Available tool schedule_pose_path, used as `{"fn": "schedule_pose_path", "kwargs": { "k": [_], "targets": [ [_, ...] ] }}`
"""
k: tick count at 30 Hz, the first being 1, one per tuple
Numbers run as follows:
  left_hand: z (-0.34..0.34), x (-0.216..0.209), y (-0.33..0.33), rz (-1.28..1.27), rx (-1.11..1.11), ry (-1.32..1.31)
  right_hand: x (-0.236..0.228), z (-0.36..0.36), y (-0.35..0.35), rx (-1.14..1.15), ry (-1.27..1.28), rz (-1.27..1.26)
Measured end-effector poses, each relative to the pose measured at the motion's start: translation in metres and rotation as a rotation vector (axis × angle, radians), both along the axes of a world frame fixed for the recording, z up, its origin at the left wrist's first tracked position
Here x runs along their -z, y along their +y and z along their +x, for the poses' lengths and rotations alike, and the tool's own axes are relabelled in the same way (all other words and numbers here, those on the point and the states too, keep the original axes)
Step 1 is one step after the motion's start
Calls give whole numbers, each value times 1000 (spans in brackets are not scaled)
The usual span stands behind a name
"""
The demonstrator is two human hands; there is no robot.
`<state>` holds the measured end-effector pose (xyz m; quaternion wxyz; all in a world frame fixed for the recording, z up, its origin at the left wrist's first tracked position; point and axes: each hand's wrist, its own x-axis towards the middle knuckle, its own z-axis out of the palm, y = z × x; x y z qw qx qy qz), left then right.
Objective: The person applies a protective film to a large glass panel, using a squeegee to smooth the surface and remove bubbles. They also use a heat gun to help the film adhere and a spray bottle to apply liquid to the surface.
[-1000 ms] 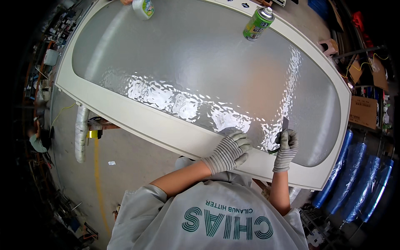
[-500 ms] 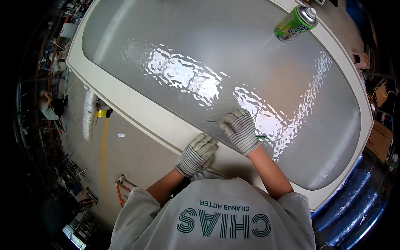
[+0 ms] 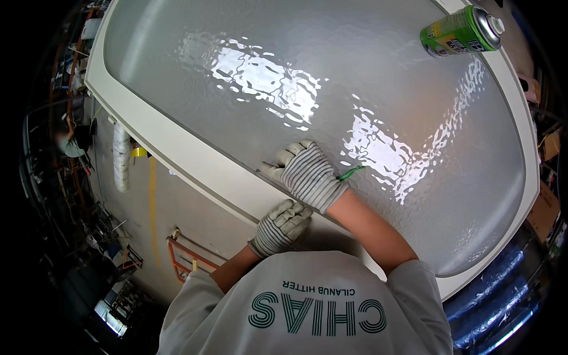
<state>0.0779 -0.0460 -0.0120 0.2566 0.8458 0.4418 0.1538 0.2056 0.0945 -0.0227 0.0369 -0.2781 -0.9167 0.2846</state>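
Gloves: the left hand [image 3: 283, 225] and right hand [image 3: 307, 173] are wearing grey knit gloves with dark stripes.
Shirt [image 3: 307, 307]: white, short-sleeved, showing dark green mirrored lettering at 6 o'clock.

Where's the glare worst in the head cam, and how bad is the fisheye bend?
Head view: strongest glare sits in two white patches on the textured glass panel, above and right of the right hand. Cream frame edges bow toward the rim, and corners vignette black. The green spray can and left hand stay sharp.
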Motion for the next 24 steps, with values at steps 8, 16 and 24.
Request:
{"fn": "schedule_pose_path", "kwargs": {
  "k": [8,16,24],
  "targets": [
    [-8,2,-7,-24,62,86,-9,9,14,-38,-79,-122],
    [-6,-6,0,-93,72,76,6,2,17,-175,37,-59],
    [-5,4,-4,-2,8,-60,-11,-20,26,-113,-98,-39]
  ]
}}
